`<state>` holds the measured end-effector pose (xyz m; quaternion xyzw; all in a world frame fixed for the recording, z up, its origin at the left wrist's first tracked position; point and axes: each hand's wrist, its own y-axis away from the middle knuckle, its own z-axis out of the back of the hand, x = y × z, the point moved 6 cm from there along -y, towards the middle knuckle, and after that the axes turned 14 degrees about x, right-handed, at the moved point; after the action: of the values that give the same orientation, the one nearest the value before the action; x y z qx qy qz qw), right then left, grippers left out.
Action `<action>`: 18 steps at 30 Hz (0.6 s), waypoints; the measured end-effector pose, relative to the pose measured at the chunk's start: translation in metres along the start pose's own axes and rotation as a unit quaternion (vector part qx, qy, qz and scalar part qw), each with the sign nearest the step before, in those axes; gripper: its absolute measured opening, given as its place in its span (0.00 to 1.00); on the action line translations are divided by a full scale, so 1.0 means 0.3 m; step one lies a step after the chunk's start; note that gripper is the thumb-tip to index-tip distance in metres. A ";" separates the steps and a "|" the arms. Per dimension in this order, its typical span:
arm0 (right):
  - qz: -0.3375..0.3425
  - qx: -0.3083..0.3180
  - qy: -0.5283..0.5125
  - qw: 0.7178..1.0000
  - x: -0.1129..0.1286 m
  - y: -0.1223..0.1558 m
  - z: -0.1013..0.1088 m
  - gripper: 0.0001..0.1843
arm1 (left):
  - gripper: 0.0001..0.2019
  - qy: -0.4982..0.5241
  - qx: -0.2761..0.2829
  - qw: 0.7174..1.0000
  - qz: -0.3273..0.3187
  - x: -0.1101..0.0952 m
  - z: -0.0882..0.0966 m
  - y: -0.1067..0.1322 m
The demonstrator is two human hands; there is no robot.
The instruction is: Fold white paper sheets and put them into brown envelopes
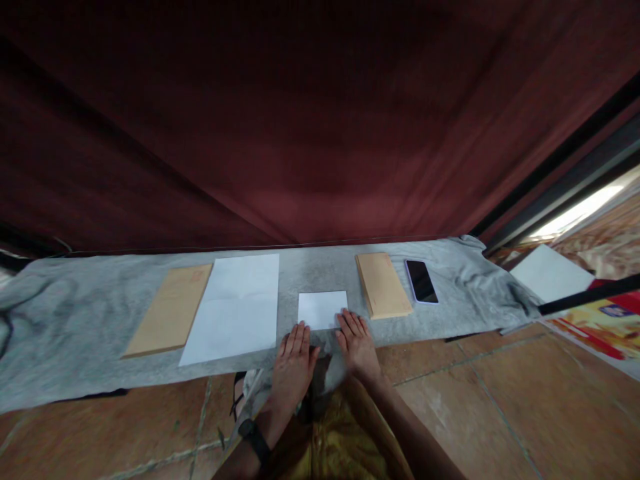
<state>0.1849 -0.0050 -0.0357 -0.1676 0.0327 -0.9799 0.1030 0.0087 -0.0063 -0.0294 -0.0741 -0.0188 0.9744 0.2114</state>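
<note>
a small white paper [323,309] is seen lying flat on a grey cloth [75,320], which is spread over a tiled floor [500,413]. the left hand [294,357] is laid palm down on the cloth at the near left corner of the small white paper, fingers stretched out and unclenched, with nothing grasped; a dark watch [254,437] is worn on its wrist. the right hand [358,343] is laid flat likewise at the paper's near right corner, released and empty, its fingertips [345,317] seeming to meet the paper's edge, though contact cannot be told for sure. just left of the small white paper a large white sheet [233,307] is spread, and farther left a brown envelope [170,310] is placed against that sheet. near the paper's right side a second brown envelope [383,285] is laid, and farther right a dark phone [421,281]. beyond the paper a dark red curtain [320,133] is hung down to the cloth
</note>
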 end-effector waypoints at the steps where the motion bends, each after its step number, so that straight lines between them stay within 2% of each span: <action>1: -0.006 -0.001 -0.004 1.000 -0.007 -0.015 0.005 0.25 | 0.25 0.004 -0.003 1.000 0.000 0.004 0.004 -0.004; 6: -0.033 -0.018 -0.010 0.999 -0.032 -0.088 0.008 0.24 | 0.23 0.037 -0.013 0.999 -0.003 0.028 0.015 -0.030; 10: -0.055 -0.042 -0.023 0.997 -0.048 -0.131 0.000 0.25 | 0.21 0.024 -0.007 1.000 -0.003 0.031 0.019 -0.037; 16: -0.177 -0.043 -0.050 0.982 -0.084 -0.218 -0.001 0.25 | 0.21 -0.003 -0.014 1.000 -0.002 0.017 0.015 -0.022; 18: -0.200 -0.059 -0.074 0.975 -0.092 -0.246 0.002 0.24 | 0.21 -0.005 -0.020 1.000 -0.006 0.017 0.010 -0.020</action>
<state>0.1964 0.0730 -0.0368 -0.2486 0.0483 -0.9619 -0.1028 0.0062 0.0013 -0.0268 -0.0728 -0.0395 0.9730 0.2153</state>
